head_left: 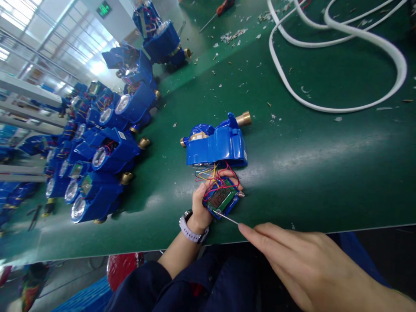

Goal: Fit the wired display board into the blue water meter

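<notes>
My left hand (200, 203), with a watch on its wrist, is closed around a green circuit board (231, 189) with a lit digit display (219, 197). Red, yellow and dark wires (212, 177) run from the board to a blue water meter (216, 147) lying on its side just beyond it. Brass threaded ends stick out of the meter. In my right hand (292, 255) is a screwdriver with a thin metal shaft (229, 218); its handle is hidden by the fingers. The shaft's tip meets the near left corner of the board.
Many blue water meters (112, 149) crowd the left side of the green table (308, 173). A white cable (341, 108) loops at the back right. Another screwdriver (224, 7) lies at the far edge among small screws and scraps (234, 36). The table's near edge runs below my hands.
</notes>
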Motion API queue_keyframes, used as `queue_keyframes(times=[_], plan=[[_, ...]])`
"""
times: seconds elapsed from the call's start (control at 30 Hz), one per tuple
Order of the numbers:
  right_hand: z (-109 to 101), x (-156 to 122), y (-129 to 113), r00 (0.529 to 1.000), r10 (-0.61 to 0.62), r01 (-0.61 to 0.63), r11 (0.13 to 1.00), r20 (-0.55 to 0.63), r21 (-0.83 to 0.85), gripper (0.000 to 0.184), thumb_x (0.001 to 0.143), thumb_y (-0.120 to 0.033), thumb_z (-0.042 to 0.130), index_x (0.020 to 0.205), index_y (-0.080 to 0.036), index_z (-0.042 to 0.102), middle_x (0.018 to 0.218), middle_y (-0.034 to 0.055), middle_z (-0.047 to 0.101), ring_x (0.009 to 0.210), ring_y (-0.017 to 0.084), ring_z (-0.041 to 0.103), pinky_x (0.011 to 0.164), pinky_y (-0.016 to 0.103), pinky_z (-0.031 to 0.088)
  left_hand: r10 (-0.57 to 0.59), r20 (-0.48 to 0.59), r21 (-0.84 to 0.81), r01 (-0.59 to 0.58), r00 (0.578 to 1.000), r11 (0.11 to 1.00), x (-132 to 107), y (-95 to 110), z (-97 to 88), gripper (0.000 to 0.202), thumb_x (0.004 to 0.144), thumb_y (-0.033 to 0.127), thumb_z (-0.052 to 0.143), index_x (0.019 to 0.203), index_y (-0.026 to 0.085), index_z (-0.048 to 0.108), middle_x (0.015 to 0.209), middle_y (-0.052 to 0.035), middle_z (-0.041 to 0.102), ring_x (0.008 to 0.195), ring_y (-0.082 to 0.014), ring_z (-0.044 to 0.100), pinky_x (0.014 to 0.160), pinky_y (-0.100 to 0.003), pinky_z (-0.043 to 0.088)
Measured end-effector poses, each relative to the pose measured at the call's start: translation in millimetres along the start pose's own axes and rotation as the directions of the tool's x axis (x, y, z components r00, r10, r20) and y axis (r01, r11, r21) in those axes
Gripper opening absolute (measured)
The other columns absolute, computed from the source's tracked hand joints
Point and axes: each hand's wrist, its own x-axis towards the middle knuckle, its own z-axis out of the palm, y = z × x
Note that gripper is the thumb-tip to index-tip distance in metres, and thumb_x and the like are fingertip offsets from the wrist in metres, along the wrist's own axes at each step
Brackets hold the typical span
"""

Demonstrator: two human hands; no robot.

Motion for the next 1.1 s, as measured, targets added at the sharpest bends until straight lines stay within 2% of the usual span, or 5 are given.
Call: queue_keyframes(times=[0.23,0.4,0.63,0.93,1.1], plan=[[-2,1,1,0.992,-0.128,0.127,0.952,0.014,-0.279,0.057,0.074,0.0,0.037,0.128,-0.012,0.053,0.103,0.0063,0.07,0.068,0.02,0.064,0.052,0.034,0.05,-0.019,-0.031,0.018,0.02,0.999,1.0,0,-2,0.8,0.051,0.076,0.056,0.048,0.101,0.014,0.064,0.086,-0.0105,0.068,0.082,-0.0281,0.064,0.08,-0.043,0.051],[0,4,-2,0.998,-0.055,0.047,0.984,-0.039,-0.173,0.053,0.071,-0.001,0.038,0.119,-0.013,0.059,0.083,0.005,0.07,0.062,0.018,0.063,0.048,0.03,0.048,-0.02,-0.034,0.048,0.021,0.999,0.999,-2,-2,-0.3,0.053,0.076,0.056,0.047,0.104,0.015,0.065,0.088,-0.0103,0.069,0.081,-0.0284,0.065,0.082,-0.044,0.05],[-1,6,0,0.999,0.05,-0.05,0.999,-0.011,0.014,0.053,0.075,0.0,0.036,0.119,-0.018,0.06,0.087,0.0026,0.07,0.052,0.013,0.062,0.043,0.024,0.048,0.009,-0.041,0.071,-0.006,0.999,0.997,-3,-2,-1.6,0.049,0.079,0.054,0.048,0.103,0.017,0.069,0.089,-0.0091,0.072,0.08,-0.0281,0.067,0.081,-0.044,0.053],[-3,5,-11,1.0,0.005,0.001,0.978,0.026,-0.209,0.061,0.069,0.003,0.039,0.125,-0.013,0.057,0.085,0.006,0.07,0.052,0.016,0.063,0.04,0.026,0.049,0.034,-0.019,0.074,-0.032,0.999,0.997,-7,-9,-1.0,0.045,0.081,0.051,0.046,0.104,0.019,0.069,0.09,-0.0075,0.07,0.081,-0.0263,0.065,0.081,-0.041,0.052],[1,4,-8,0.996,0.094,-0.094,0.991,0.004,0.091,0.058,0.072,0.004,0.034,0.121,-0.014,0.06,0.087,0.0051,0.07,0.063,0.013,0.066,0.055,0.019,0.056,0.093,-0.037,0.168,-0.085,0.995,0.982,-6,-7,2.3,0.045,0.081,0.053,0.047,0.095,0.017,0.071,0.088,-0.0082,0.071,0.081,-0.0261,0.065,0.08,-0.04,0.053]])
